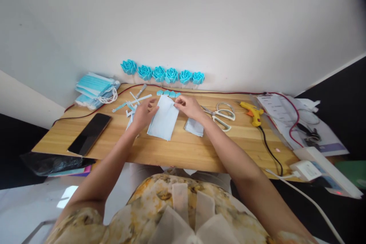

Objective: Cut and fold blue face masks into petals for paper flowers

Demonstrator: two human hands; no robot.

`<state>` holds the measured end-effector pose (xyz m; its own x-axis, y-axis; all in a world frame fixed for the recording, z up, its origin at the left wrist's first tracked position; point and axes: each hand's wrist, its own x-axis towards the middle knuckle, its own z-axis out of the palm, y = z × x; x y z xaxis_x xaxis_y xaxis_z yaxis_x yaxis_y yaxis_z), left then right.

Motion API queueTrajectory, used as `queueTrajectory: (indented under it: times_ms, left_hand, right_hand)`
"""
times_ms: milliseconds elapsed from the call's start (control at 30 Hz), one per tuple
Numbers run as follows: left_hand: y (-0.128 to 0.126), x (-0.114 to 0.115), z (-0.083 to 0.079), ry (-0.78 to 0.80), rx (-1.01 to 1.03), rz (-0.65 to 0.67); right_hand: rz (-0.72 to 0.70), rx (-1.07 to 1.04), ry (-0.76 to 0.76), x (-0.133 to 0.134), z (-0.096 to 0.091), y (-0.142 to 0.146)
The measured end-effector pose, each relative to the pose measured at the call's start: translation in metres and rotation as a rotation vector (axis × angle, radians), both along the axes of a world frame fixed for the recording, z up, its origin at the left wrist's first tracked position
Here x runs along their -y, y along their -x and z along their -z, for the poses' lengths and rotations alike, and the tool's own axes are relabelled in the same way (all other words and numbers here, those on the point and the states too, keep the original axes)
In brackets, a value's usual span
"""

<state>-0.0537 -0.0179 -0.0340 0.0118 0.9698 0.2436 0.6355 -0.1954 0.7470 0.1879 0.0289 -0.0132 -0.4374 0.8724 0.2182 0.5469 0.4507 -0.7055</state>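
A light blue mask sheet [164,120] lies flat on the wooden table [183,148] between my hands. My left hand [143,113] pinches its left edge with fingers closed. My right hand [188,106] grips its upper right corner. Just beyond the sheet lie several small folded blue petals [168,93]. A smaller pale blue piece [194,126] sits under my right wrist. Cut strips [130,105] lie scattered left of my left hand.
Several blue mask roses [162,73] line the wall. A stack of face masks [95,89] sits at far left, a black phone [90,133] nearer. White scissors [221,114], a yellow glue gun [253,112], papers and cables [288,116] lie right.
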Motion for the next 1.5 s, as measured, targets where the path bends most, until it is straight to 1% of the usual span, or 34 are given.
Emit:
queueTrajectory:
  times_ms: [33, 100, 167, 233, 267, 367, 433, 500, 633, 700, 767, 867, 900, 933, 967, 1000, 1067, 1100, 1133, 1167, 1200, 1233, 1300, 1333, 1367, 1400, 1433, 1500]
  left_hand:
    - [0.003, -0.003, -0.002, -0.001, 0.042, -0.013]
    - [0.006, -0.005, -0.007, 0.038, 0.132, 0.014]
    - [0.002, -0.003, -0.014, 0.153, 0.301, 0.090]
    - [-0.005, 0.003, -0.021, 0.307, 0.481, 0.206]
    - [-0.010, 0.007, -0.024, 0.348, 0.505, 0.260]
    - [-0.024, 0.014, -0.031, 0.340, 0.475, 0.327]
    - [-0.031, 0.016, -0.034, 0.371, 0.537, 0.296]
    - [-0.036, 0.017, -0.036, 0.384, 0.593, 0.221]
    - [-0.041, 0.021, -0.040, 0.309, 0.574, 0.112]
    - [-0.042, 0.023, -0.040, 0.276, 0.577, 0.068]
    - [-0.040, 0.023, -0.035, 0.268, 0.637, 0.027]
    - [-0.032, 0.020, -0.020, 0.330, 0.790, 0.017]
    - [-0.028, 0.018, -0.014, 0.352, 0.804, 0.022]
    - [-0.024, 0.016, -0.009, 0.358, 0.768, 0.022]
    - [-0.020, 0.014, -0.005, 0.330, 0.680, 0.009]
    - [-0.017, 0.012, -0.002, 0.246, 0.552, -0.028]
    - [-0.015, 0.009, -0.002, 0.000, 0.296, -0.096]
    - [-0.017, 0.008, -0.004, -0.117, 0.214, -0.102]
    - [-0.021, 0.007, -0.007, -0.194, 0.186, -0.071]
    - [-0.027, 0.007, -0.011, -0.210, 0.215, 0.000]
    - [-0.034, 0.007, -0.014, -0.159, 0.288, 0.103]
    - [-0.043, 0.008, -0.017, -0.054, 0.396, 0.228]
    - [-0.060, 0.010, -0.021, 0.234, 0.659, 0.448]
    - [-0.068, 0.011, -0.022, 0.363, 0.773, 0.542]
    - [-0.076, 0.012, -0.022, 0.465, 0.855, 0.608]
    - [-0.082, 0.013, -0.021, 0.533, 0.901, 0.635]
    - [-0.087, 0.012, -0.021, 0.571, 0.918, 0.623]
    - [-0.092, 0.009, -0.020, 0.609, 0.919, 0.522]
  right_hand:
    - [0.007, -0.079, -0.014, 0.004, -0.004, -0.003]
    - [0.047, -0.215, -0.040, 0.009, -0.009, -0.011]
    - [0.085, -0.301, -0.012, 0.012, -0.010, -0.017]
    - [0.093, -0.362, 0.071, 0.013, -0.007, -0.020]
    - [0.090, -0.382, 0.113, 0.014, -0.005, -0.021]
    - [0.078, -0.416, 0.171, 0.018, 0.000, -0.022]
    - [0.100, -0.462, 0.141, 0.021, 0.000, -0.023]
    - [0.136, -0.510, 0.056, 0.024, -0.001, -0.025]
    - [0.180, -0.496, -0.130, 0.031, -0.005, -0.030]
    - [0.192, -0.525, -0.161, 0.035, -0.006, -0.032]
    - [0.212, -0.620, -0.114, 0.039, -0.007, -0.034]
    - [0.250, -0.792, 0.044, 0.041, -0.012, -0.039]
    - [0.263, -0.843, 0.089, 0.042, -0.014, -0.041]
    - [0.273, -0.889, 0.123, 0.042, -0.016, -0.043]
    - [0.279, -0.931, 0.150, 0.042, -0.017, -0.044]
    - [0.280, -0.965, 0.173, 0.042, -0.018, -0.045]
    - [0.268, -1.001, 0.219, 0.043, -0.017, -0.044]
    - [0.254, -1.005, 0.242, 0.044, -0.017, -0.044]
    - [0.235, -1.006, 0.265, 0.046, -0.015, -0.043]
    - [0.213, -1.007, 0.287, 0.047, -0.014, -0.041]
    - [0.191, -1.008, 0.307, 0.048, -0.013, -0.040]
    - [0.173, -1.007, 0.324, 0.050, -0.012, -0.039]
    - [0.161, -0.994, 0.340, 0.051, -0.010, -0.039]
    - [0.168, -0.987, 0.339, 0.052, -0.009, -0.039]
    - [0.178, -0.983, 0.334, 0.052, -0.008, -0.039]
    - [0.188, -0.985, 0.327, 0.051, -0.008, -0.040]
    - [0.197, -0.992, 0.318, 0.050, -0.007, -0.041]
    - [0.214, -1.004, 0.307, 0.048, -0.006, -0.043]
